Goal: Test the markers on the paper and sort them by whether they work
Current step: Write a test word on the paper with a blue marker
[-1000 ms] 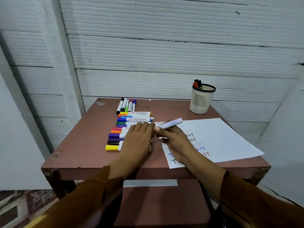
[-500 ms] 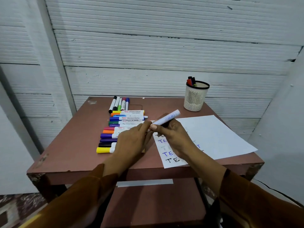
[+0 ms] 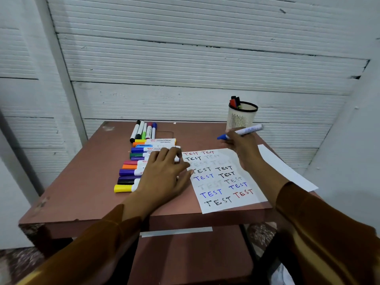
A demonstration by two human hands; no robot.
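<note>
Blue cap on, a marker (image 3: 242,131) sits gripped in the right hand (image 3: 241,147) near the cup (image 3: 241,118); the paper (image 3: 222,177) is crowded with tests, yet a row of markers (image 3: 141,161) waits beneath the loosely spread left hand (image 3: 164,175).

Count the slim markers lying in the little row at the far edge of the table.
5, side by side beyond the thick markers: black-capped, black-capped, green, dark red-capped, blue-capped. None seems hidden.
</note>
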